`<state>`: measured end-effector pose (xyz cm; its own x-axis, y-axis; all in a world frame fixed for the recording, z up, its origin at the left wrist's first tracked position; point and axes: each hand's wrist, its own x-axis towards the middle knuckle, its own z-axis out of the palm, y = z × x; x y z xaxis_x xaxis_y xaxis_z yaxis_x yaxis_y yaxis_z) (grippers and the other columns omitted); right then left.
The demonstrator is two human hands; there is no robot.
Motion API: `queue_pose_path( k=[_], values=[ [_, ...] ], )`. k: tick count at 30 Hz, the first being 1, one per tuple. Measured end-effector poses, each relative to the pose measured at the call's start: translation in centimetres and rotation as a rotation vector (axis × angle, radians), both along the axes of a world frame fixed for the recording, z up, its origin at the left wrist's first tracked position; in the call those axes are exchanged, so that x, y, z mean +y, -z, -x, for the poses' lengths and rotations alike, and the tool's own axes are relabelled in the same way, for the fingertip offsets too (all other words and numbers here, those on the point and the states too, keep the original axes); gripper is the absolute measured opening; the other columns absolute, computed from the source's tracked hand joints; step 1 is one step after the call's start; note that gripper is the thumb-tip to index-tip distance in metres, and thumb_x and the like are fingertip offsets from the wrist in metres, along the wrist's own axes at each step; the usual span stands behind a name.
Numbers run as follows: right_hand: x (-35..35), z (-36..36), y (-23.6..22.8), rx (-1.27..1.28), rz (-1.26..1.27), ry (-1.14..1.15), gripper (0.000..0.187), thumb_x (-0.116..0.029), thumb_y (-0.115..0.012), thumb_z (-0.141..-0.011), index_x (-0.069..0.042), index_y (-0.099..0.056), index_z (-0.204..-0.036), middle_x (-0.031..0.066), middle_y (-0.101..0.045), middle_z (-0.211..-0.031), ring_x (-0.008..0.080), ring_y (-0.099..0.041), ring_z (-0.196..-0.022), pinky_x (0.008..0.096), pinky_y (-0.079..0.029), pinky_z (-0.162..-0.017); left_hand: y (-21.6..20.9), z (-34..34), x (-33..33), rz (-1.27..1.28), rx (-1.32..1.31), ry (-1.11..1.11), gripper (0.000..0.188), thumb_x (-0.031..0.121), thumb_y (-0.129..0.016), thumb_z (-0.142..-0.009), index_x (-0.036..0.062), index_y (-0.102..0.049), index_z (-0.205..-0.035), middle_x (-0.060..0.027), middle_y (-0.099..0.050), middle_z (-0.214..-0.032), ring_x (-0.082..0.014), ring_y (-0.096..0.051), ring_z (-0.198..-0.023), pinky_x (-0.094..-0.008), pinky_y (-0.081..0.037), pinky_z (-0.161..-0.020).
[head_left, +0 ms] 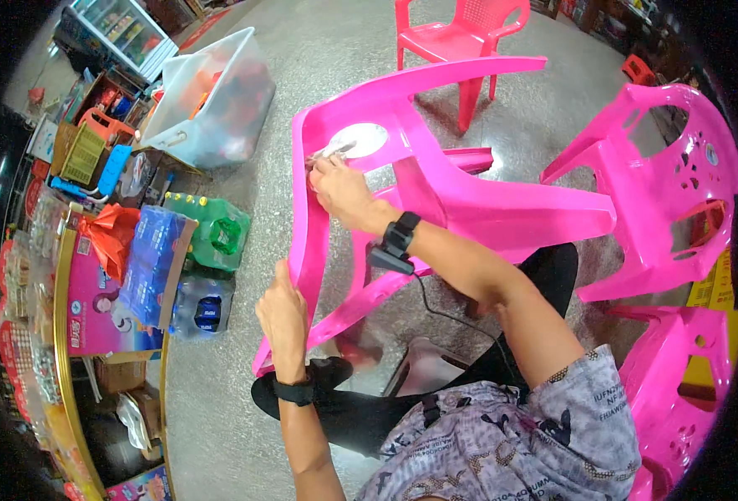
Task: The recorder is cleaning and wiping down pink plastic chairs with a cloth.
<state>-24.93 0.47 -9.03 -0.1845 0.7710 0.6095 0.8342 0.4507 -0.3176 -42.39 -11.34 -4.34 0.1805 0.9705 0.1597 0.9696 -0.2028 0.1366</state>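
A bright pink plastic armchair [502, 213] lies tipped over in front of me, across my legs. My left hand [284, 316] is wrapped round its near left edge. My right hand [341, 190] is closed at the chair's far left panel, beside a white oval patch [359, 140]. From its fingertips juts a thin, greyish-white thing [332, 153], too small and blurred to name, which reaches the patch's edge. What lies inside the right fist is hidden.
More pink chairs [640, 175] stand on the right, and a red chair [452, 37] at the far side. Left are a translucent bin [218, 108], wrapped green bottles [214, 230], a blue pack [153, 259] and a gold-edged counter [61, 376]. A pale stool [426, 367] is below me.
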Motion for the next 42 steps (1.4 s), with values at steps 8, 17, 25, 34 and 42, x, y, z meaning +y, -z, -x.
queue_pose_path(
  k=[8,17,25,34,42],
  values=[
    [0.3,-11.8,0.0,-0.300,0.243,0.073,0.024,-0.020,-0.059,-0.076,-0.012,-0.058,-0.099,0.0084,-0.052,-0.095,0.0278,-0.054,-0.092,0.0395,-0.049,-0.073,0.5,0.2,0.0,0.015,-0.022,-0.036,0.041,0.005,-0.054,-0.075,0.0082,-0.046,-0.114,-0.0222,-0.059,-0.068,-0.0407,-0.058,-0.065,-0.0496,-0.045,-0.058],
    [6.3,-19.7,-4.0,-0.205,0.018,0.434,0.031,-0.032,-0.053,-0.080,-0.005,-0.062,-0.093,0.0136,-0.057,-0.092,0.0325,-0.056,-0.089,0.0429,-0.046,-0.074,0.0,0.0,-0.3,0.073,0.049,-0.099,0.032,0.002,-0.052,-0.075,0.0075,-0.048,-0.107,-0.0218,-0.060,-0.075,-0.0388,-0.060,-0.066,-0.0479,-0.046,-0.057],
    [8.1,-15.1,0.6,-0.062,0.232,0.569,0.042,-0.040,-0.056,-0.080,-0.001,-0.062,-0.092,0.0148,-0.053,-0.108,0.0347,-0.045,-0.105,0.0519,-0.043,-0.081,-0.2,0.1,0.2,0.016,0.042,-0.073,0.028,0.001,-0.052,-0.074,0.0072,-0.047,-0.101,-0.0220,-0.060,-0.072,-0.0391,-0.059,-0.066,-0.0489,-0.045,-0.056],
    [3.2,-15.4,0.6,-0.265,0.226,0.395,0.023,-0.021,-0.050,-0.083,-0.002,-0.062,-0.090,0.0135,-0.053,-0.102,0.0326,-0.049,-0.098,0.0421,-0.048,-0.078,0.4,0.0,0.2,-0.022,0.090,-0.076,0.027,0.002,-0.054,-0.075,0.0075,-0.048,-0.101,-0.0210,-0.060,-0.069,-0.0392,-0.060,-0.065,-0.0494,-0.045,-0.056],
    [-6.7,-12.6,3.3,-0.410,0.167,0.506,0.020,-0.019,-0.055,-0.078,-0.006,-0.060,-0.091,0.0085,-0.053,-0.097,0.0274,-0.050,-0.093,0.0420,-0.048,-0.068,1.1,1.1,1.0,-0.099,0.101,-0.052,0.026,0.007,-0.053,-0.078,0.0099,-0.050,-0.104,-0.0211,-0.059,-0.064,-0.0394,-0.059,-0.063,-0.0495,-0.045,-0.054]
  ],
)
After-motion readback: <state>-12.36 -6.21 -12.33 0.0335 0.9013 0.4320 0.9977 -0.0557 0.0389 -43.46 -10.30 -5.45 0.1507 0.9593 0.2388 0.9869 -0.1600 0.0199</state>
